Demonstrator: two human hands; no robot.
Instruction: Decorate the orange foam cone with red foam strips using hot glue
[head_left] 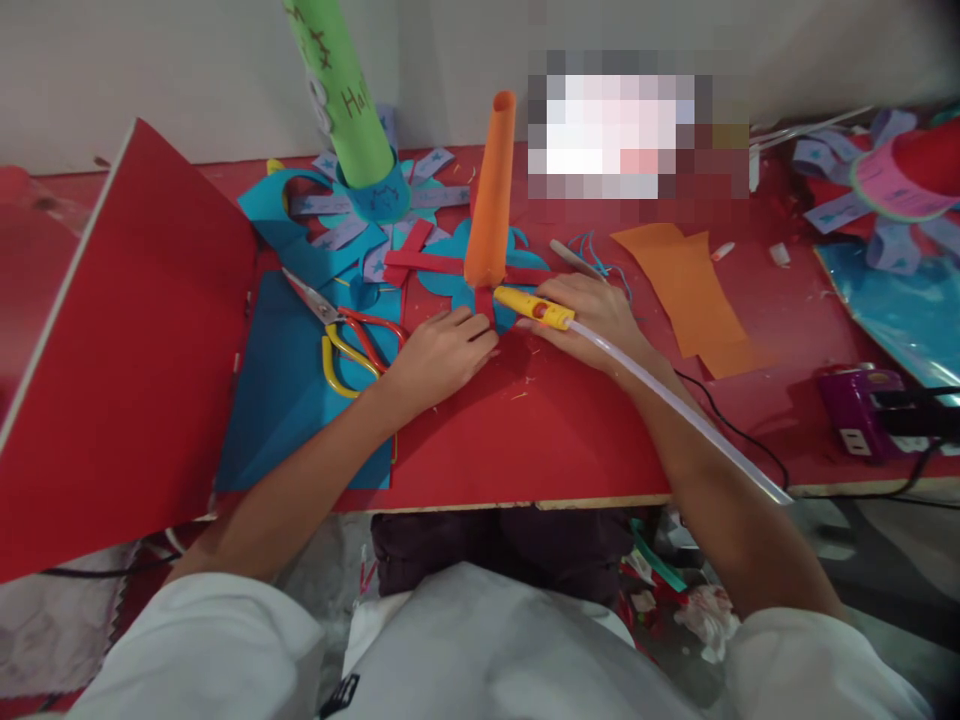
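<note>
Yellow tool (534, 306) in R hand (596, 320), 1 cone (491, 195) nr L hand (442, 355).

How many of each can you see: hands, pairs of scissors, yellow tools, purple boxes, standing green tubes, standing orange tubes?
Left hand and right hand: 2
Scissors: 1
Yellow tool: 1
Purple box: 1
Green tube: 1
Orange tube: 1
Total: 7

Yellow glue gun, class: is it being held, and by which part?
The right hand holds the yellow glue gun by its body, fingers and thumb on either side; any handle underneath is hidden.
</note>
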